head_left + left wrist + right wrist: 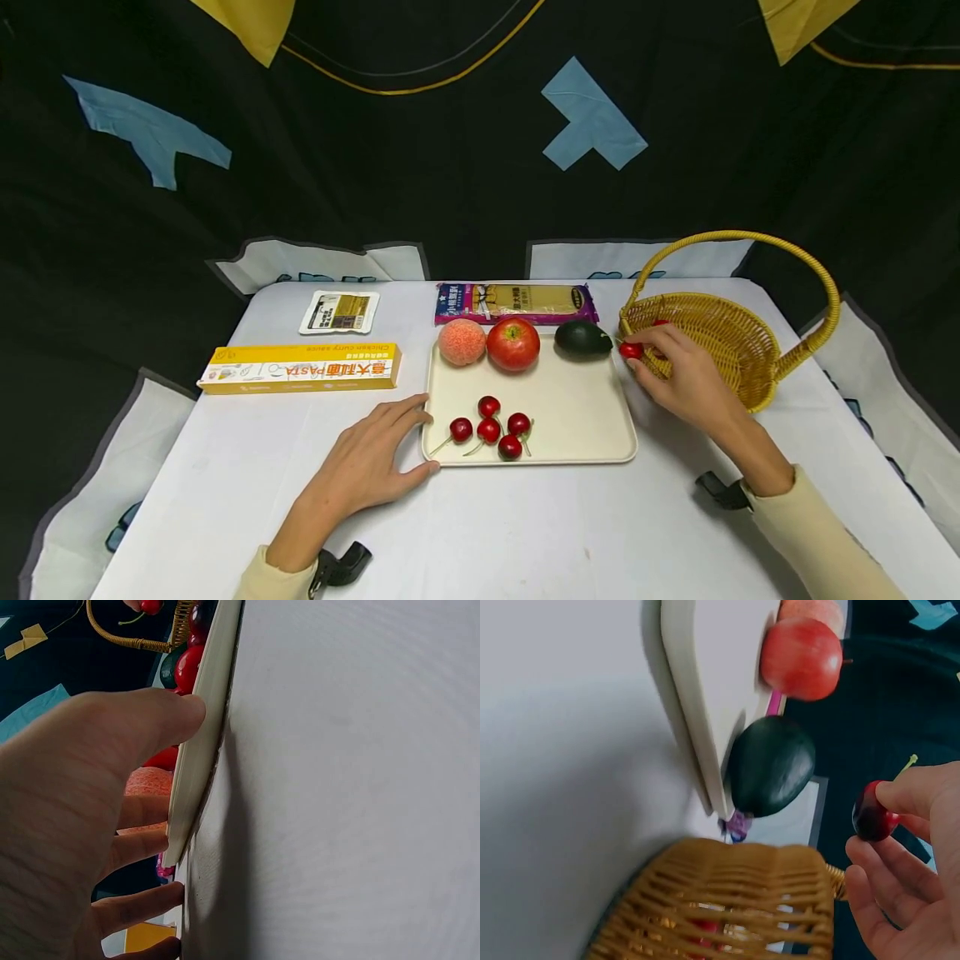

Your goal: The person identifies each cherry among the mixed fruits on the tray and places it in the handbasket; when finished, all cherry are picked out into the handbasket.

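Note:
A red cherry [873, 813] with a green stem is pinched between the thumb and fingers of my right hand [686, 375], at the left rim of the yellow wicker basket [750, 358]. Another red fruit [661, 323] shows inside the basket, partly hidden by the hand. My left hand [371, 454] rests at the left edge of the cream tray [577, 417], thumb and fingertips touching its rim. Several cherries [488, 431] lie at the tray's front left. Along its back sit a peach-like fruit [462, 342], a red apple [513, 344] and a dark green avocado-like fruit [582, 339].
Behind the tray lies a purple-edged pasta packet [517, 303]. To the left are a yellow and white pasta box [300, 369] and a small white sachet [340, 312]. The basket's tall handle [828, 300] arches over its opening. A black cloth backs the white table [525, 533].

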Motion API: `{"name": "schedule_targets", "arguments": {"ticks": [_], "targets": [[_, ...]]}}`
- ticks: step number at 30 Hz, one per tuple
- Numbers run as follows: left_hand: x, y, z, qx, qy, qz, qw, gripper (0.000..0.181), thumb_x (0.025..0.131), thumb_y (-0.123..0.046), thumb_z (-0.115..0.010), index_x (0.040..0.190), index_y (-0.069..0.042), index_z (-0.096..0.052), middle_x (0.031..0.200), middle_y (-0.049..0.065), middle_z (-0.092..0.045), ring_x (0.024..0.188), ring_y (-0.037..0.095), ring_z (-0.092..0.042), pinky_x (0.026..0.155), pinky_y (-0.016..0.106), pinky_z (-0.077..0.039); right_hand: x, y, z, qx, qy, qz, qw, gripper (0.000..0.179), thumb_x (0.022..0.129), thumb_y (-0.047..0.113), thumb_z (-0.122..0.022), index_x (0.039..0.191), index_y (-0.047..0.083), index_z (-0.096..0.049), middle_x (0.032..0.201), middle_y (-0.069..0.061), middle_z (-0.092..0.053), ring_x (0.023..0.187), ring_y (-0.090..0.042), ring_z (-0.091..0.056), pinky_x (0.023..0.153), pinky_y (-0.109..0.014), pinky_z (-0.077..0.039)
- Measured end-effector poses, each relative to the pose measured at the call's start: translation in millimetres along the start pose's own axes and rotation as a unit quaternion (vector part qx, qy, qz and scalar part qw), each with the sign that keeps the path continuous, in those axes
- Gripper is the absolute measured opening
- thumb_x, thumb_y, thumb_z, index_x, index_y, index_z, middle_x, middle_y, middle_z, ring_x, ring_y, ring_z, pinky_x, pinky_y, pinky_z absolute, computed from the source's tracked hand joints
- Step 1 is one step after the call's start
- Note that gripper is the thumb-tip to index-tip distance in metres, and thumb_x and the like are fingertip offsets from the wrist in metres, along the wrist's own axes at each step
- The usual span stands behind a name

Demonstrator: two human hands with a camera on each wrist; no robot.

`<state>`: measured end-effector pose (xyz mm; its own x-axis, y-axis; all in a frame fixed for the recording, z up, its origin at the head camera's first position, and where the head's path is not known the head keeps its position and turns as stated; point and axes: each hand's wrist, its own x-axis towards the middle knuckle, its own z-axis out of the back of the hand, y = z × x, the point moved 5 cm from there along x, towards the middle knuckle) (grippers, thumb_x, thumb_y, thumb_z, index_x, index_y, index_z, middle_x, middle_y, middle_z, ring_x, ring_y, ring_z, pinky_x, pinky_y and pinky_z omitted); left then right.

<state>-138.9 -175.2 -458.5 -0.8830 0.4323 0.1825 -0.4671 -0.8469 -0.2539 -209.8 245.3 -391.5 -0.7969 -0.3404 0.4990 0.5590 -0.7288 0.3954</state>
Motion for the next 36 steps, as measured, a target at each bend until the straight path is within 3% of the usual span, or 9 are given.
{"name": "schedule_targets", "arguments": {"ticks": [3, 5, 7, 10, 14, 23, 36], "targets": [[0.6, 0.3, 0.1, 0.0, 0.0, -0.001, 1.0, 0.061, 0.089, -0.06, -0.08, 0.135, -0.02, -0.07, 0.163, -0.001, -0.052, 0.139, 0.027, -0.057, 0.097, 0.052, -0.059, -1.1, -7.5, 3.5, -0.003, -0.014, 0.002, 0.9999, 0.034, 0.087, -0.003, -0.084, 0.118, 0.005, -0.074, 0.115, -0.009, -0.071, 0.093, -0.024, -0.07, 0.084, -0.017, -0.056], [1.2, 0.4, 0.2, 0.0, 0.0, -0.001, 1.0, 0.062, 0.089, -0.061, -0.08, 0.135, -0.02, -0.069, 0.163, -0.001, -0.052, 0.139, 0.027, -0.057, 0.098, 0.052, -0.059, -2.0, -13.5, 5.3, -0.007, -0.021, 0.0, 0.9998, 0.033, 0.087, -0.003, -0.084, 0.118, 0.004, -0.074, 0.114, -0.009, -0.072, 0.092, -0.023, -0.069, 0.083, -0.01, -0.05], [1.9, 0.1, 0.2, 0.0, 0.0, -0.003, 1.0, 0.062, 0.089, -0.061, -0.08, 0.135, -0.02, -0.069, 0.163, 0.0, -0.052, 0.14, 0.027, -0.057, 0.098, 0.051, -0.058, -3.0, -19.4, 7.2, -0.011, -0.022, -0.008, 0.9997, 0.033, 0.088, -0.002, -0.083, 0.119, 0.004, -0.073, 0.113, -0.009, -0.071, 0.093, -0.025, -0.069, 0.081, -0.016, -0.053], [2.1, 0.2, 0.4, 0.003, 0.0, -0.004, 1.0, 0.062, 0.089, -0.06, -0.08, 0.135, -0.02, -0.069, 0.163, 0.0, -0.052, 0.139, 0.027, -0.057, 0.099, 0.051, -0.058, -3.4, -26.9, 8.9, -0.014, -0.017, -0.026, 0.9994, 0.031, 0.09, -0.001, -0.082, 0.119, 0.003, -0.072, 0.114, -0.011, -0.071, 0.097, -0.03, -0.071, 0.081, -0.037, -0.061], [2.4, 0.7, 1.6, 0.002, 0.001, -0.002, 1.0, 0.062, 0.089, -0.06, -0.08, 0.135, -0.02, -0.069, 0.163, 0.0, -0.052, 0.14, 0.027, -0.057, 0.099, 0.052, -0.058, -3.1, -35.1, 10.1, -0.018, -0.01, -0.039, 0.999, 0.03, 0.091, 0.0, -0.08, 0.12, 0.002, -0.071, 0.117, -0.015, -0.071, 0.101, -0.036, -0.071, 0.081, -0.057, -0.061], [2.3, 0.8, 1.9, -0.001, 0.001, 0.001, 1.0, 0.063, 0.089, -0.06, -0.08, 0.136, -0.019, -0.069, 0.163, 0.0, -0.052, 0.14, 0.028, -0.057, 0.1, 0.052, -0.058, -5.8, -50.2, 10.1, -0.034, 0.042, -0.069, 0.9961, 0.029, 0.094, 0.003, -0.08, 0.121, 0.001, -0.072, 0.117, -0.021, -0.069, 0.102, -0.041, -0.069, 0.081, -0.059, -0.061], [-0.1, 0.0, -0.2, -0.001, 0.006, 0.006, 1.0, 0.062, 0.089, -0.06, -0.08, 0.136, -0.02, -0.069, 0.163, -0.001, -0.052, 0.14, 0.026, -0.056, 0.098, 0.052, -0.058, -5.0, -65.1, 4.9, -0.032, 0.098, -0.08, 0.9915, 0.027, 0.093, 0.002, -0.08, 0.119, 0.0, -0.073, 0.114, -0.024, -0.073, 0.098, -0.041, -0.074, 0.079, -0.058, -0.063]]}}
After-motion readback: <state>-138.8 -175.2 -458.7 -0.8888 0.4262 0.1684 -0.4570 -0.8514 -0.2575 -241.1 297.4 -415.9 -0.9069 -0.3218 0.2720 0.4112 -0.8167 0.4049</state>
